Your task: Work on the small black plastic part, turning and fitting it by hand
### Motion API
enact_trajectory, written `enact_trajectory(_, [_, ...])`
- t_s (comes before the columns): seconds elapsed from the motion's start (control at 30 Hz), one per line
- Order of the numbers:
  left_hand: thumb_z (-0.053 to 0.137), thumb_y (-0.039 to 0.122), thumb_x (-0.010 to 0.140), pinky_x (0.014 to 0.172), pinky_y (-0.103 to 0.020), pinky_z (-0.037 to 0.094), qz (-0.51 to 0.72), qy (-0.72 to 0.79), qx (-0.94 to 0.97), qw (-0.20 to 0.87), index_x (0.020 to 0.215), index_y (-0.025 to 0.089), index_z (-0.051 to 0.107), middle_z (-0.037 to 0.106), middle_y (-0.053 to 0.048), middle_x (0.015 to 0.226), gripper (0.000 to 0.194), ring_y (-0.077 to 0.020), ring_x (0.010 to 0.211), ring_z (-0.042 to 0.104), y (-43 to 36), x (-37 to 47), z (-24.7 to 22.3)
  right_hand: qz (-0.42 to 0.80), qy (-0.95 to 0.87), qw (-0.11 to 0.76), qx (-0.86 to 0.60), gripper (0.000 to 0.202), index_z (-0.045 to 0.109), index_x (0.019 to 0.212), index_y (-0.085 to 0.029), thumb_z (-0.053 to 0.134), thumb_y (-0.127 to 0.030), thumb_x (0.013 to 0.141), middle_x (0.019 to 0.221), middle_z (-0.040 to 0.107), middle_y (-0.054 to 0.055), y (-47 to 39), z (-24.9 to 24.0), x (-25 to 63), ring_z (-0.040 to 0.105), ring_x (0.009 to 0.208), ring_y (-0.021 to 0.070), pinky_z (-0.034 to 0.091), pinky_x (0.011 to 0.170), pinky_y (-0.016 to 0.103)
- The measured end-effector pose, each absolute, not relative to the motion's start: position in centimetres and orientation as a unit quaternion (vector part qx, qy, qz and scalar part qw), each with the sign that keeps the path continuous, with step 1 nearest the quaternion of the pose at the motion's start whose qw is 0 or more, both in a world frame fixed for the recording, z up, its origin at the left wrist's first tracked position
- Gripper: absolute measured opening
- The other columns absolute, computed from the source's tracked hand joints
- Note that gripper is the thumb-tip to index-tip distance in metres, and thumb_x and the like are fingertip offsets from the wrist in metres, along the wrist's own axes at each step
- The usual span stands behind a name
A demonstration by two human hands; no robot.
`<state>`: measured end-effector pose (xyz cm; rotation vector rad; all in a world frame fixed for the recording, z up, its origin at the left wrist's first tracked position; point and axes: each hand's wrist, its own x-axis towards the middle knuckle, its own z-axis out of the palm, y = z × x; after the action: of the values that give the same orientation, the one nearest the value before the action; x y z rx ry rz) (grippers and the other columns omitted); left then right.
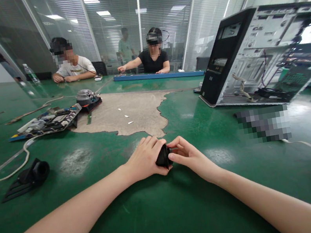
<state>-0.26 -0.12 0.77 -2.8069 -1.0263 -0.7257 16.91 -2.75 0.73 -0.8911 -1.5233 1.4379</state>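
Observation:
A small black part (pixel 162 157), perhaps plastic and with a round end, is between my two hands just above the green table (pixel 149 221). My left hand (pixel 146 158) wraps round it from the left, fingers over its top. From the right, my right hand (pixel 190 158) pinches its round end between thumb and fingers. Most of the part's left side is hidden by my left hand. Lying on the table to the left is another black piece (pixel 31 175) with a round opening and a slatted, flat end.
A computer case (pixel 224 61) with its side off stands at right. At left lie a circuit board (pixel 55 120), a round cooler (pixel 88 97) and a pale cable (pixel 26 152). A blue bar (pixel 157 76) lies before two people seated across. A water bottle (pixel 30 73) stands far left.

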Motion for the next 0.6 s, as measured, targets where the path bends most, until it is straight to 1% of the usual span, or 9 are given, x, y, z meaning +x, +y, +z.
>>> enact_trajectory(0.13, [0.06, 0.043, 0.06, 0.072, -0.035, 0.035, -0.233, -0.337, -0.912, 0.033, 0.096, 0.015, 0.046, 0.05, -0.007, 0.088, 0.047, -0.0235, 0.081, 0.045, -0.14, -0.24, 0.87, 0.562, -0.603, 0.427, -0.373, 0.026, 0.049, 0.09, -0.022, 0.064, -0.026, 0.069, 0.089, 0.056, 0.0, -2.67, 0.63, 16.93, 0.054, 0.085, 0.0139, 0.044, 0.077, 0.03])
enact_trajectory(0.23, [0.06, 0.043, 0.061, 0.072, -0.035, 0.035, -0.229, -0.338, -0.912, 0.032, 0.099, 0.015, 0.045, 0.051, -0.007, 0.088, 0.05, -0.0234, 0.081, 0.045, -0.14, -0.25, 0.96, 0.554, -0.582, 0.44, -0.401, 0.025, 0.051, 0.091, -0.021, 0.063, -0.024, 0.07, 0.089, 0.057, 0.001, -2.5, 0.54, 17.13, 0.054, 0.084, 0.0134, 0.042, 0.08, 0.03])
enact_trajectory(0.37, [0.059, 0.043, 0.061, 0.072, -0.035, 0.035, -0.229, -0.337, -0.913, 0.031, 0.103, 0.014, 0.044, 0.051, -0.007, 0.09, 0.053, -0.0237, 0.082, 0.045, -0.1, -0.31, 0.96, 0.556, -0.562, 0.45, -0.414, 0.027, 0.051, 0.093, -0.021, 0.064, -0.026, 0.069, 0.094, 0.058, 0.001, -2.17, 0.31, 17.55, 0.055, 0.087, 0.014, 0.042, 0.081, 0.031])
enact_trajectory(0.47, [0.059, 0.043, 0.061, 0.072, -0.035, 0.035, -0.23, -0.337, -0.912, 0.032, 0.102, 0.014, 0.044, 0.051, -0.007, 0.09, 0.053, -0.0238, 0.082, 0.045, -0.09, -0.37, 0.9, 0.566, -0.564, 0.439, -0.411, 0.029, 0.051, 0.091, -0.02, 0.066, -0.026, 0.067, 0.094, 0.058, 0.002, -2.11, 0.25, 17.58, 0.056, 0.086, 0.0144, 0.042, 0.08, 0.032])
enact_trajectory(0.6, [0.059, 0.044, 0.061, 0.071, -0.034, 0.035, -0.226, -0.338, -0.913, 0.045, 0.1, 0.013, 0.045, 0.051, -0.007, 0.088, 0.051, -0.0236, 0.081, 0.045, -0.15, -0.34, 0.78, 0.57, -0.586, 0.422, -0.392, 0.029, 0.05, 0.086, -0.019, 0.068, -0.025, 0.065, 0.089, 0.059, 0.001, -2.23, 0.5, 17.11, 0.057, 0.087, 0.0157, 0.043, 0.08, 0.033])
